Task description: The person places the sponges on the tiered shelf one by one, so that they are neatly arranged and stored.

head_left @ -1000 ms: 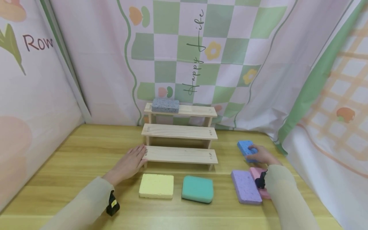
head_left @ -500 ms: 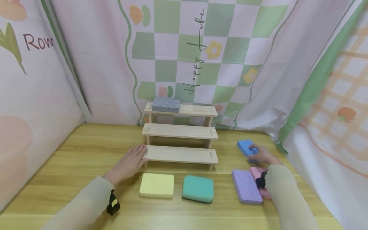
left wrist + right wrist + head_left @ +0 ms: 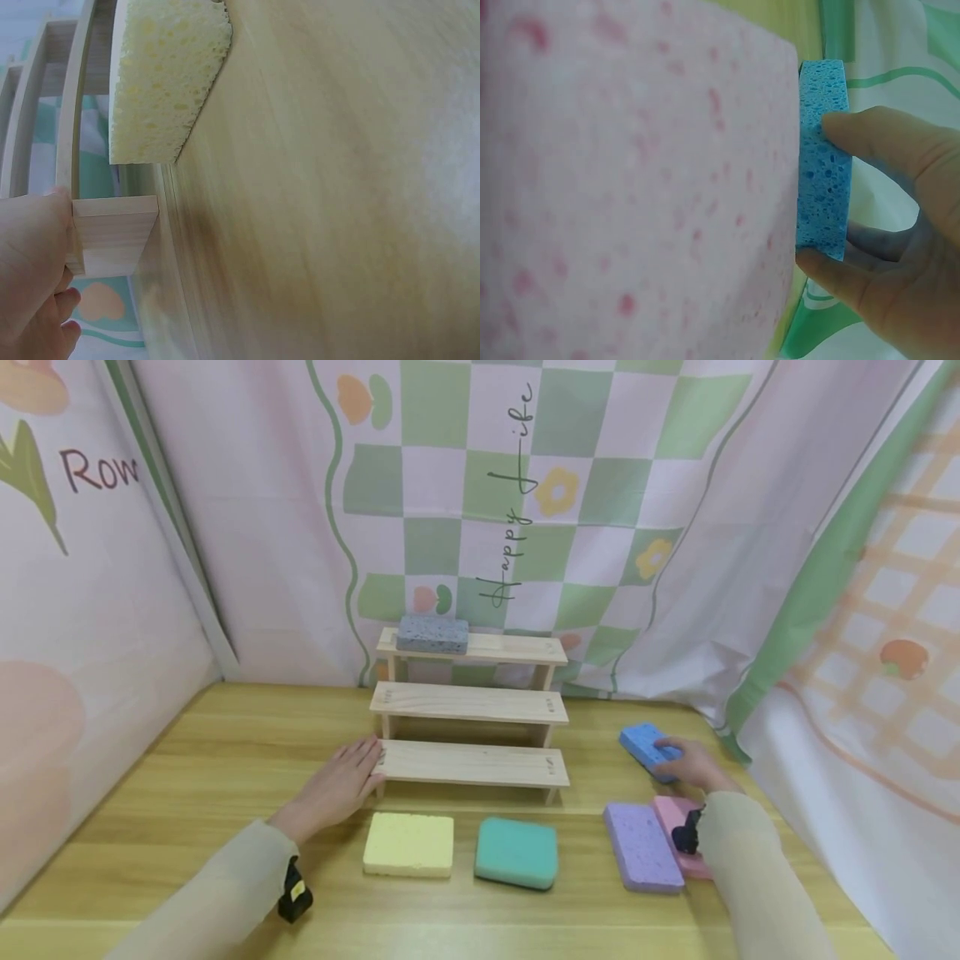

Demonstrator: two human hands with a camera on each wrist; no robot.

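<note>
Nearest up, just in front of the rack (image 3: 468,764), sit the yellow sponge (image 3: 409,845) and the teal sponge (image 3: 516,853), a gap between them! To the rack's front right, purple sponge (image 3: 642,848) and pink sponge (image 3: 672,811) lie side by side, the right sleeve (image 3: 750,852) looming over the pink one, so that cuff wants to ride high to avoid dragging it.

Now to the rack's left: the left hand (image 3: 337,785) has its bottom corner, thumb at the front edge, fingers bent over the end; a light, steady hold should do, with no shove.

And here's the action, well right of the rack! The right hand (image 3: 693,764) pinches the blue sponge (image 3: 643,743), thumb on one side, fingers opposite; whether it's off the table I can't tell. It looks like a grip being settled: best squeeze gently, evenly, near the middle, and lift level.

Farthest back, the grey sponge (image 3: 432,637) lies on the rack's top step, left half, a handy model for a flat, square set-down
</note>
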